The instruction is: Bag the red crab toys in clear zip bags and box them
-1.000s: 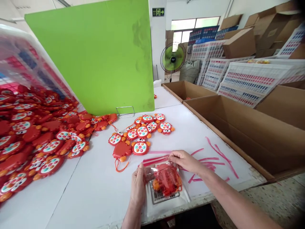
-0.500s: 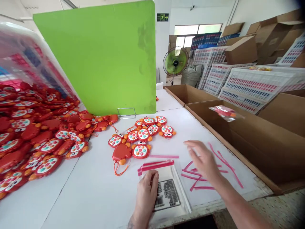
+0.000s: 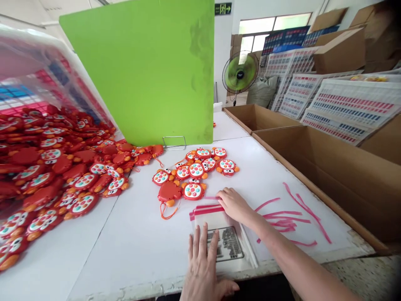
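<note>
In the head view, 2 bare hands are seen over the white table (image 3: 122, 242). The left hand (image 3: 202, 271) is laid open and palm down, its fingers spread over the lower left part of the bags (image 3: 213, 219), which are stacked flat at the near edge of the table. Nothing is gripped by it. The right hand (image 3: 233, 205) is reached across the bags' upper right corner, its fingers bent and their tips brought to a thin pink strip (image 3: 211, 197) just beyond the bags — whether the strip is pinched cannot be told.

A dark printed panel (image 3: 232, 246) is shown on the top bag, and red bands are seen along the far edge of the stack. More pink strips (image 3: 283, 225) are scattered to the right, partly hidden by the right forearm.

Beyond the bags, a group of red toys (image 3: 196, 170) is spread, 1 of them turned back up with its orange cord loose on the table. A large heap (image 3: 59, 167) of the same toys is piled at the left. Behind them a green board (image 3: 140, 75) is stood upright — a wire stand (image 3: 174, 143) is seen at its foot. Along the right side, 2 open boxes (image 3: 332, 179) are placed.
</note>
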`<state>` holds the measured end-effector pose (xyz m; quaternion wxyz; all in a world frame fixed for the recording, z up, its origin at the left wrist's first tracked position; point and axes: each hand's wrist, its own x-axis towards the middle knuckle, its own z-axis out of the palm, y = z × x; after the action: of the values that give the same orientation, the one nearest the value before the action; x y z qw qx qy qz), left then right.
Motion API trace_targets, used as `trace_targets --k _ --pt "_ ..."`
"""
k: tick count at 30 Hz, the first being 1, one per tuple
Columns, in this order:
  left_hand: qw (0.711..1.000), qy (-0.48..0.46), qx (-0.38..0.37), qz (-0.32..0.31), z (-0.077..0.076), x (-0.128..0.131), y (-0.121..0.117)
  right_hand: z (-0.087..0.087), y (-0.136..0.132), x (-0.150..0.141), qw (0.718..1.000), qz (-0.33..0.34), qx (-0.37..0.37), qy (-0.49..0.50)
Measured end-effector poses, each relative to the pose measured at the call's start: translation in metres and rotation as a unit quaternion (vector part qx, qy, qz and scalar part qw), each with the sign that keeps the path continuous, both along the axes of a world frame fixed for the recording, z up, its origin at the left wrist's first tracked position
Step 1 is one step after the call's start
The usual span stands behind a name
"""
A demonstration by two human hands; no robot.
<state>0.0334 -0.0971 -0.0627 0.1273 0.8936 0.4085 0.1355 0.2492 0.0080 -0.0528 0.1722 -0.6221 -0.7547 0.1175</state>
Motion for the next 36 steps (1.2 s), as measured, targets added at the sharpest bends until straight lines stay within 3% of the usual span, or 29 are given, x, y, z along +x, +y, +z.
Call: trace_targets --k 6,13,15,18,21,23,25,26,29,31,33,35,36 --pt "0.999 0.002 -0.029 0.022 0.004 0.001 0.004 0.007 0.002 -0.008 0.999 0.024 0.013 0.017" --pt "0.999 0.009 -0.033 -0.015 0.004 0.0 0.01 0.011 0.005 0.003 0.995 0.027 0.044 0.081" --pt "0.999 0.017 -0.038 -0.017 0.006 0.0 0.011 0.01 0.011 0.011 0.994 -0.011 0.057 0.096" --pt "0.999 0.016 -0.034 -0.016 0.009 0.001 0.011 0.02 0.02 0.032 0.979 -0.12 0.107 0.125" --pt "0.999 0.015 -0.032 -0.014 0.011 0.001 0.011 0.041 0.023 0.058 0.939 -0.214 0.198 0.183" --pt "0.999 0.018 -0.035 -0.011 0.011 0.002 0.01 0.057 0.021 0.071 0.902 -0.233 0.264 0.249" --pt "0.999 0.012 -0.038 -0.011 0.01 0.002 0.009 0.07 0.017 0.077 0.882 -0.209 0.282 0.314" --pt "0.999 0.0 -0.04 -0.013 0.01 0.002 0.009 0.073 0.015 0.076 0.886 -0.182 0.263 0.336" --pt "0.994 -0.081 -0.075 0.001 0.008 0.002 0.009 0.07 0.009 0.06 0.925 -0.048 0.151 0.346" --pt "0.975 -0.169 -0.124 0.071 0.01 -0.001 0.01 0.058 0.006 0.041 0.953 0.053 0.081 0.286" --pt "0.937 -0.261 -0.135 0.19 0.016 -0.007 0.013 0.044 0.004 0.022 0.974 0.125 0.038 0.184" --pt "0.903 -0.316 -0.079 0.281 0.027 -0.012 0.017 0.031 0.003 0.006 0.982 0.169 0.024 0.083" --pt "0.9 -0.322 -0.04 0.29 0.034 -0.013 0.019 0.026 0.003 0.0 0.981 0.187 0.024 0.045"
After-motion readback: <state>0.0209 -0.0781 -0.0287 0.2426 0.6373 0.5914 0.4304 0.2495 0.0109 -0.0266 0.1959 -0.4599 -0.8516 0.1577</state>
